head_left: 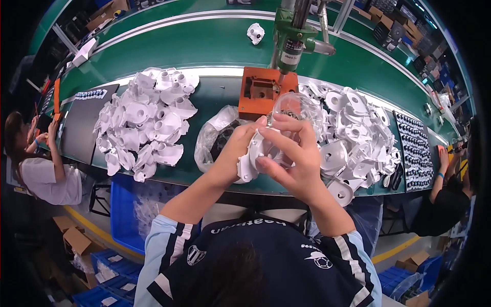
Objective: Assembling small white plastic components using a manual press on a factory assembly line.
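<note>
In front of the orange fixture, both hands are on a curved white plastic housing [247, 162]. My left hand [236, 144] is closed around its left side. My right hand [299, 158] bends over it from the right, thumb and fingers against the white plastic; part of the piece is hidden behind those fingers. Left of my left wrist lies an open clear bag [207, 137] with dark small parts inside. Just beyond my fingers is another clear bag [295, 105] with small metallic parts.
A green hand press [294, 43] stands over an orange fixture block [251, 105]. Heaps of white housings lie left [146, 120] and right [353, 133]. At right is a tray of small dark parts [415, 151]. A lone housing [255, 33] sits on the green belt. Co-workers sit at both sides.
</note>
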Demonstrator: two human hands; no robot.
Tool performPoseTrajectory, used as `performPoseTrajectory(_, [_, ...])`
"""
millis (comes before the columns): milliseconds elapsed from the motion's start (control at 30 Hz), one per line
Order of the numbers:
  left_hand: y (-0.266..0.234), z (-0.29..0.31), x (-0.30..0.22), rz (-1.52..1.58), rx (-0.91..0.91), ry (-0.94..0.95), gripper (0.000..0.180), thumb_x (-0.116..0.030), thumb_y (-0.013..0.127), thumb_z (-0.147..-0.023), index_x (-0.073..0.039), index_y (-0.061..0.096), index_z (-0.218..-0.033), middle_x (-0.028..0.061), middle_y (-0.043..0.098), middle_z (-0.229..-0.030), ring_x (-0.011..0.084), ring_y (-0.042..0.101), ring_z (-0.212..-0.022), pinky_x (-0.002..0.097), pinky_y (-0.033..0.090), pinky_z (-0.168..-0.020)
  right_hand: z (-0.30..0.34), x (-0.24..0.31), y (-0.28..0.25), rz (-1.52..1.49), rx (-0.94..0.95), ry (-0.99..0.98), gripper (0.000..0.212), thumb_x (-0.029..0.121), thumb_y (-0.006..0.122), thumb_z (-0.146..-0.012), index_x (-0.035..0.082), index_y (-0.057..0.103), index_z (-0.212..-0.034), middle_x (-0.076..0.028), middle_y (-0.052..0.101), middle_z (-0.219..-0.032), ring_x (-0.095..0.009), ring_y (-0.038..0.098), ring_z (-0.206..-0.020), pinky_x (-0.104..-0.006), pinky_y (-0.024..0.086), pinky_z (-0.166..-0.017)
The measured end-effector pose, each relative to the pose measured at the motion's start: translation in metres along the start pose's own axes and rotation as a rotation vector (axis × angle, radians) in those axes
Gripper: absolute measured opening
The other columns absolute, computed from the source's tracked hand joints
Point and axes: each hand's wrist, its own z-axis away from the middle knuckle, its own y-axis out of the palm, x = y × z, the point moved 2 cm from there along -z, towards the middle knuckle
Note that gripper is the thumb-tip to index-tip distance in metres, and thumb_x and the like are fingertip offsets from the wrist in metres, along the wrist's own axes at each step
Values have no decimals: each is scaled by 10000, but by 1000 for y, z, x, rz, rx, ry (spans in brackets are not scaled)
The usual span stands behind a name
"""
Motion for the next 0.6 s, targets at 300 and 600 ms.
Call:
performPoseTrajectory(300, [5,14,-31,-336,259,34,288,-232,406,-932,10,560,-957,30,583,-824,76,524,-745,251,430,-663,12,-21,16,-275,54,-68,425,231,587,-833,82,463,-1211,-206,459,-1168,-314,476,-1061,-392,389,-895])
performPoseTrajectory(600, [-3,25,-41,-669,287,129,330,-207,359,-943,59,555,-951,75,606,-828,107,549,-747,277,432,-668,13,-21,24,-308,96,-168,451,321,586,-828,102,449,-1197,-222,447,-1199,-302,482,-1044,-388,394,-876])
